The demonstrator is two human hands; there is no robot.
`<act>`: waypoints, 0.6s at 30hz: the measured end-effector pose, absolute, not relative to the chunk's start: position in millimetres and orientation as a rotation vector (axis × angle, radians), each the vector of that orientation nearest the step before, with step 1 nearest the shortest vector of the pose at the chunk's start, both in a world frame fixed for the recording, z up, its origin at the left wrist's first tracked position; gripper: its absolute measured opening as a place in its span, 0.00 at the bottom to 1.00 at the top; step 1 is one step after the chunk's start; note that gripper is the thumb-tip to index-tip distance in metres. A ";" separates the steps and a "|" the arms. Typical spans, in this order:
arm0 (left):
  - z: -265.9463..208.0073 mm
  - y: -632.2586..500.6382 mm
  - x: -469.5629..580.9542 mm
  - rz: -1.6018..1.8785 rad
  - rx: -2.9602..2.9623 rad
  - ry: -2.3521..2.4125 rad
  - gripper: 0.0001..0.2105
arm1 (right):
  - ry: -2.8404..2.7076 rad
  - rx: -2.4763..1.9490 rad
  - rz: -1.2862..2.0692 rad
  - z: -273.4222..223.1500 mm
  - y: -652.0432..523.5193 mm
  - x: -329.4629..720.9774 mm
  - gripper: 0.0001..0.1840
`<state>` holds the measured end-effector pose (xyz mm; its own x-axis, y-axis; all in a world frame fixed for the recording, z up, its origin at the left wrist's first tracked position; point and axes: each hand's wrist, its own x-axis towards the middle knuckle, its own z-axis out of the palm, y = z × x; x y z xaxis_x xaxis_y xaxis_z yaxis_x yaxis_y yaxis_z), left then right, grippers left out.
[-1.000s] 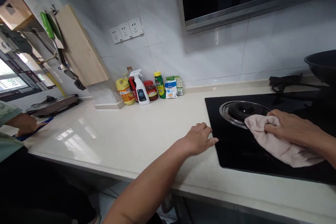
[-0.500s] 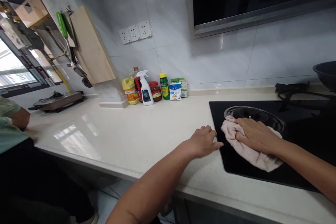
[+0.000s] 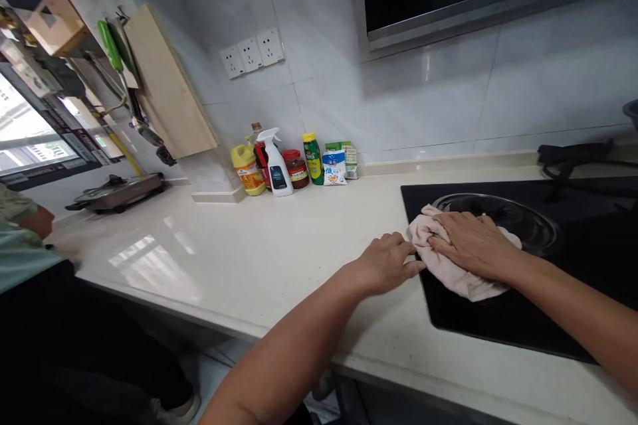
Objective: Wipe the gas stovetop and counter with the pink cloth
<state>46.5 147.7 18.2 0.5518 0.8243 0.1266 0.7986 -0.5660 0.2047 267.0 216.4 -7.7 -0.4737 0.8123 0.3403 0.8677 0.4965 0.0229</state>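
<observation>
Under my right hand (image 3: pixel 473 239) is a crumpled pale pink cloth (image 3: pixel 461 282), pressed onto the black glass cooktop (image 3: pixel 478 329). The fingers of that hand curl around part of the cloth. Just behind it, the round burner recess (image 3: pixel 538 229) is partly covered by hand and cloth. My left hand (image 3: pixel 389 262) rests on the white countertop (image 3: pixel 279 252) at the cooktop's left edge. Its fingers are apart, with nothing held, and the fingertips come close to the cloth's left side.
Along the wall stand a white spray bottle (image 3: pixel 277 166), a yellow jug (image 3: pixel 248 169), a red-lidded jar (image 3: pixel 296 169), a green bottle (image 3: pixel 312 159) and a white-blue packet (image 3: pixel 333 168). A lidded electric pan (image 3: pixel 119 192) sits far left. Another person (image 3: pixel 30 246) stands at left.
My right hand and the cloth have moved left, toward the cooktop's left edge and my left hand. My left hand stays nearly in place. The camera view has shifted slightly.
</observation>
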 end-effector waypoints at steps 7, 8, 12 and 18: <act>10.6 154.2 47.7 0.409 2.706 1.426 0.15 | -2.565 -1.222 -0.145 -4.1 210.8 280.5 0.39; 9.3 155.0 47.4 0.409 2.705 1.448 0.15 | -2.575 -1.198 -0.146 -3.8 210.6 280.2 0.38; 8.2 156.2 47.0 0.399 2.691 1.487 0.15 | -2.566 -1.141 -0.149 -2.6 209.8 276.1 0.31; 18.4 149.0 49.4 0.396 2.547 1.517 0.15 | -2.350 -1.478 -0.407 0.9 212.2 272.2 0.34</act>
<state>49.4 149.0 18.4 0.4537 0.8788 0.1478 0.8389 -0.4771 0.2619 272.2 212.2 0.9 -0.4049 0.8099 0.4244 0.9054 0.4198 0.0627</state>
